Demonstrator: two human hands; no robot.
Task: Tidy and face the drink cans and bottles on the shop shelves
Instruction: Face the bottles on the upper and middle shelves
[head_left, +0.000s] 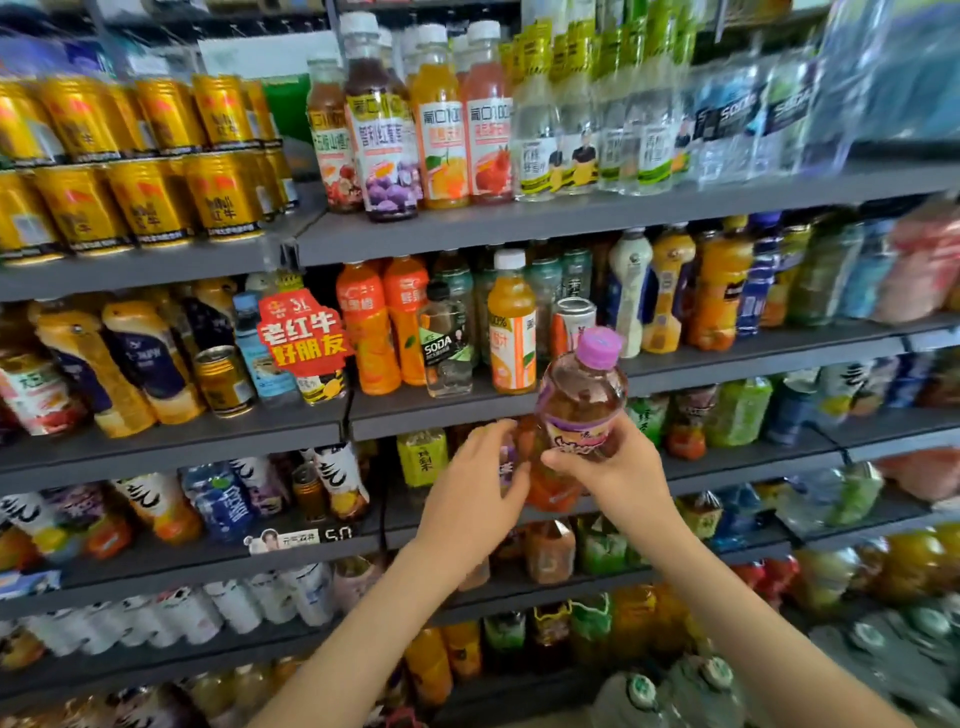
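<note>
My right hand (615, 470) grips a brown drink bottle with a purple cap (584, 395) round its lower body and holds it upright in front of the third shelf (727, 462). My left hand (470, 488) reaches in beside it, fingers curled toward an orange bottle (553, 491) and a purple-labelled bottle (506, 462) standing on that shelf; whether it holds either is hidden. Behind the purple cap stand an orange juice bottle (511, 332) and an open-topped can (574, 319) on the second shelf.
Gold cans (145, 202) fill the top left shelf, with juice bottles (441, 124) and clear soda bottles to their right. A red promotional tag (301, 338) hangs off the shelf edge. Lower shelves hold mixed bottles; large water bottles (675, 691) stand at the bottom right.
</note>
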